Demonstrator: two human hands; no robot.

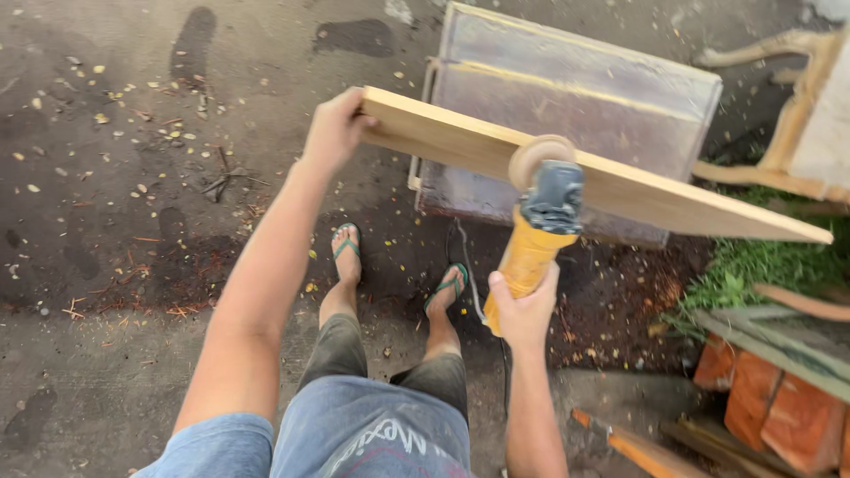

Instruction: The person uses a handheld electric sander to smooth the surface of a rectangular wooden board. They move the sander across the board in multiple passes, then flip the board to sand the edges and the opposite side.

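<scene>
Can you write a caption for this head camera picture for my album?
Left hand steadies a wooden board while right hand presses a yellow angle grinder against it.

Left hand [335, 131] on plank [620, 190]; right hand [524, 310] on grinder [540, 226]

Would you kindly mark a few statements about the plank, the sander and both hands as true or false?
1. The left hand grips the end of the wooden plank. True.
2. The right hand holds a blue drill. False: it holds a yellow angle grinder.
3. The grinder's disc rests against the plank. True.
4. The person wears boots. False: green flip-flops.
</scene>
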